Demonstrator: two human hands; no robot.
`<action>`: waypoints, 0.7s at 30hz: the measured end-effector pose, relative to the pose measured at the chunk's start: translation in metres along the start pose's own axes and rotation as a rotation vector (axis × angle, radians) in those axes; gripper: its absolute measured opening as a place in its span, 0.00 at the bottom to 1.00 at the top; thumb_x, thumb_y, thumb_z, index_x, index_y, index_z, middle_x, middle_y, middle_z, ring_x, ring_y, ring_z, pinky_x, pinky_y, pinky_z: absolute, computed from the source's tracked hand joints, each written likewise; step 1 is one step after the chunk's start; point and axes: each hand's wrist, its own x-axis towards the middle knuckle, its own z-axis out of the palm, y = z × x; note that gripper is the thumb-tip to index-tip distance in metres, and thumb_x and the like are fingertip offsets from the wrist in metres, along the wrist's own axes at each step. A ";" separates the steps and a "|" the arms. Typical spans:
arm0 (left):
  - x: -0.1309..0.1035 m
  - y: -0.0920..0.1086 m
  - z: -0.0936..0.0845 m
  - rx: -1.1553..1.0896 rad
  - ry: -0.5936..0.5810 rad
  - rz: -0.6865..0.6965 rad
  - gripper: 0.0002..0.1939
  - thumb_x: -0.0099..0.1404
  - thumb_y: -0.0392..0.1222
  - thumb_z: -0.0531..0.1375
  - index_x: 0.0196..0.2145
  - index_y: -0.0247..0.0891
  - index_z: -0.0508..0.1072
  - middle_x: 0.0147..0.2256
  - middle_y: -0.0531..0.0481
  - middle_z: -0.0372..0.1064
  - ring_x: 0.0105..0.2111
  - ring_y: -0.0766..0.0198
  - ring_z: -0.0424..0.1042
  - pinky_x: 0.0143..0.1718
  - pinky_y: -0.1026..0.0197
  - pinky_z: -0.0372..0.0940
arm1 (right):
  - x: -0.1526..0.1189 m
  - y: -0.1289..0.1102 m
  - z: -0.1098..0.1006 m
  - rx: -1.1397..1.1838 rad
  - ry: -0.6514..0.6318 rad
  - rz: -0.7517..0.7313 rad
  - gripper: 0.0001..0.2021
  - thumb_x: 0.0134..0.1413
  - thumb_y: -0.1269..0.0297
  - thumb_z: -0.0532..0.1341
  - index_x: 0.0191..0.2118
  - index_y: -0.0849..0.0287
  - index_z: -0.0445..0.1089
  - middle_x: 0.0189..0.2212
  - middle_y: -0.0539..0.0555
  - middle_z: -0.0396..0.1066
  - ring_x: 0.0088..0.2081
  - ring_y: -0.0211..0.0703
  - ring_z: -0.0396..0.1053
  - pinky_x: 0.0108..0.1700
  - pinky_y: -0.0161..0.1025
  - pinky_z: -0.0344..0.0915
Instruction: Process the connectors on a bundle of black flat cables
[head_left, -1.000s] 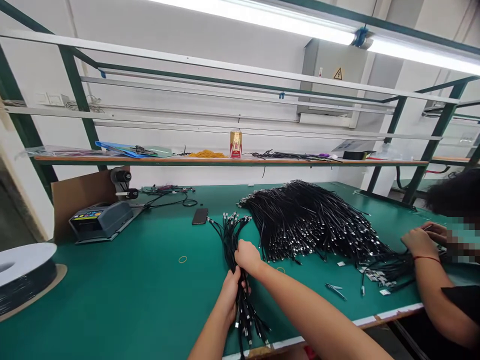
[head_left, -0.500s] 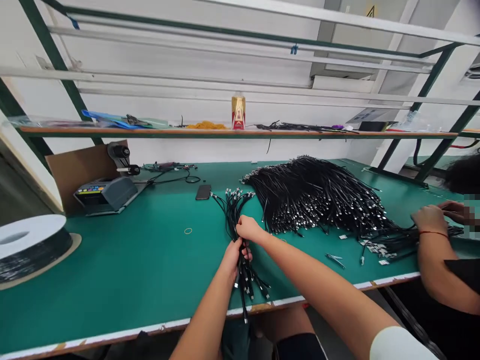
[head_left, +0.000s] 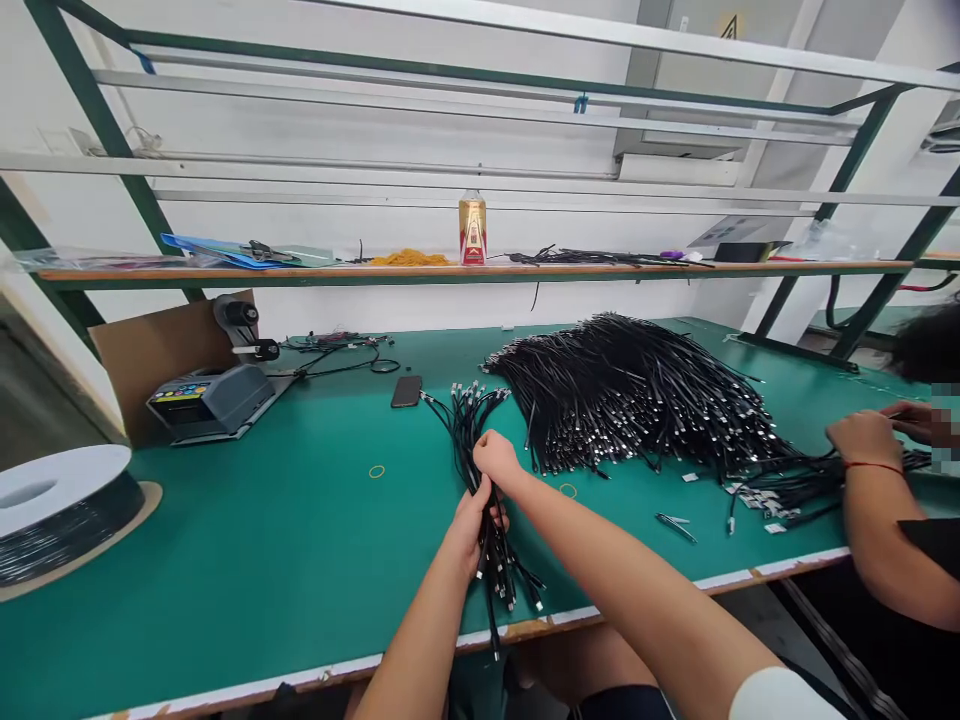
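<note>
A bundle of black cables (head_left: pixel 466 425) with silvery connector ends lies over the green table (head_left: pixel 300 540), its lower ends near the front edge. My left hand (head_left: pixel 476 515) is wrapped round the bundle's middle, fingertips showing on its right side. Just above it, my right hand (head_left: pixel 495 458) is closed at the same bundle, with its fingertips against the cables. To the right spreads a large pile of black cables (head_left: pixel 630 390). Two thin yellow rubber bands lie on the table, one left of the bundle (head_left: pixel 376 471) and one beside my right forearm (head_left: pixel 568 491).
A phone (head_left: pixel 406 391) lies behind the bundle. Small snips (head_left: pixel 676 527) rest at the right. At the left stand a grey machine (head_left: pixel 214 400) and a large spool (head_left: pixel 64 520). Another person's hand (head_left: pixel 866 440) holds cables at the far right. A shelf (head_left: pixel 337 275) spans the back.
The view has shifted slightly. Both hands stay on the bundle, and its lower ends sit a little lower and further right in the picture.
</note>
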 end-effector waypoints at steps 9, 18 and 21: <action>-0.004 0.002 0.004 -0.058 0.024 -0.028 0.12 0.71 0.46 0.60 0.41 0.33 0.72 0.32 0.52 0.70 0.24 0.69 0.69 0.25 0.65 0.67 | -0.025 0.014 -0.003 0.303 0.033 -0.003 0.15 0.66 0.58 0.61 0.52 0.62 0.69 0.47 0.57 0.72 0.44 0.45 0.73 0.45 0.46 0.74; -0.006 0.026 -0.002 -0.468 -0.046 -0.091 0.09 0.73 0.42 0.57 0.40 0.33 0.71 0.26 0.57 0.63 0.18 0.75 0.58 0.16 0.71 0.57 | -0.192 0.099 -0.028 0.543 0.165 -0.050 0.21 0.66 0.46 0.53 0.55 0.55 0.64 0.56 0.60 0.67 0.52 0.50 0.71 0.49 0.43 0.71; -0.013 0.035 -0.005 -0.608 -0.065 -0.059 0.10 0.75 0.42 0.54 0.43 0.32 0.71 0.24 0.59 0.58 0.16 0.77 0.54 0.14 0.74 0.54 | -0.244 0.116 -0.009 0.691 0.259 -0.021 0.23 0.61 0.44 0.59 0.54 0.54 0.65 0.47 0.61 0.72 0.42 0.49 0.73 0.44 0.44 0.71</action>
